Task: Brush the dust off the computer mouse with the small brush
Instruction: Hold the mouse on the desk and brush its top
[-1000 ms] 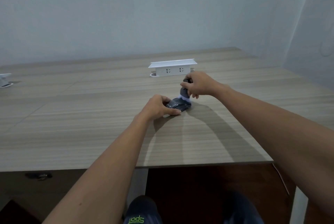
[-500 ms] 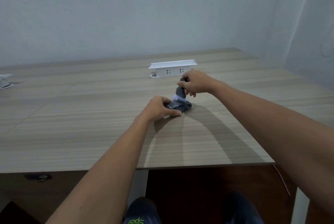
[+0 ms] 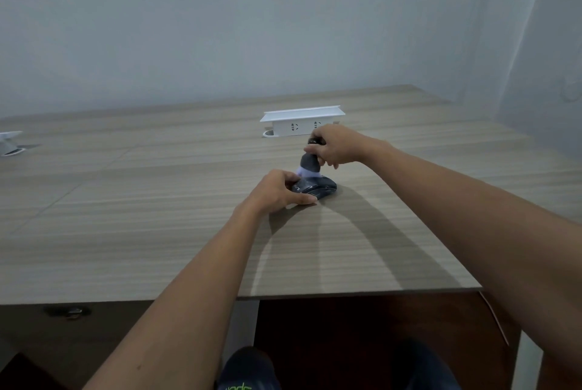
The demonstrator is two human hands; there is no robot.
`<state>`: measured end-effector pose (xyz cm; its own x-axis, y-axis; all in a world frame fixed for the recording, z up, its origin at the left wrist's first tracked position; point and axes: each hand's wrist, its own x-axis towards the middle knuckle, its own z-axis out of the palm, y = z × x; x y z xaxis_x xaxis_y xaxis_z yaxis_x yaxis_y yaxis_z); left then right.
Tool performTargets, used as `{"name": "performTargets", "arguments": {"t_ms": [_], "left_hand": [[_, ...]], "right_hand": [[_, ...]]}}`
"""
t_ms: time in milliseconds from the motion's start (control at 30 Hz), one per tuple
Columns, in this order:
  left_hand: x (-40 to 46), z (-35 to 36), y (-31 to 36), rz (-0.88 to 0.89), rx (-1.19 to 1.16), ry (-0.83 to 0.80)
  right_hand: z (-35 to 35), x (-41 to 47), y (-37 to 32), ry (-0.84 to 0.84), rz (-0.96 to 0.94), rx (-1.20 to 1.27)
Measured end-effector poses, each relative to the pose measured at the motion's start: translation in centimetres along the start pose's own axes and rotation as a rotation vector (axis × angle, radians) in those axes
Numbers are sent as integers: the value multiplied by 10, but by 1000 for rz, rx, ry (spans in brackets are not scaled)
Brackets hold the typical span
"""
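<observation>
A dark grey computer mouse (image 3: 321, 187) lies on the wooden desk (image 3: 157, 232), a little right of the middle. My left hand (image 3: 277, 189) grips its near left side and hides that end. My right hand (image 3: 335, 145) holds a small grey brush (image 3: 309, 162) upright by its handle. The brush's pale bristles press down on the top of the mouse, next to my left fingers.
A white raised socket box (image 3: 302, 121) stands on the desk just behind my right hand. Another white box (image 3: 9, 142) sits at the far left edge. The desk's front edge runs below my forearms, with my shoes and the dark floor under it.
The brush has slid left across the top of the mouse, from its right end toward my left fingers. My left hand and the mouse have stayed put.
</observation>
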<state>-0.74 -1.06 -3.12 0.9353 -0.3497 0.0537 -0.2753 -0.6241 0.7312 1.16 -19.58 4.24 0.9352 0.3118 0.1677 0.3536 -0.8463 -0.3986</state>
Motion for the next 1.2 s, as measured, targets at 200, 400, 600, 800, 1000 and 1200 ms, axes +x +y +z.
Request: {"name": "performTargets", "arguments": {"t_ms": [200, 400, 600, 800, 1000, 1200], "left_hand": [[1, -2, -2, 11, -9, -32], [1, -3, 2, 14, 16, -39], [1, -3, 4, 20, 5, -47], [3, -2, 1, 8, 23, -56], [2, -1, 2, 10, 12, -52], [4, -3, 1, 10, 19, -62]], "right_hand": [[-2, -4, 13, -16, 72, -97], [-3, -7, 10, -9, 25, 86], [-7, -7, 15, -66, 104, -5], [-5, -5, 15, -75, 86, 83], [-8, -8, 20, -82, 83, 60], [-7, -6, 19, -86, 71, -29]]}}
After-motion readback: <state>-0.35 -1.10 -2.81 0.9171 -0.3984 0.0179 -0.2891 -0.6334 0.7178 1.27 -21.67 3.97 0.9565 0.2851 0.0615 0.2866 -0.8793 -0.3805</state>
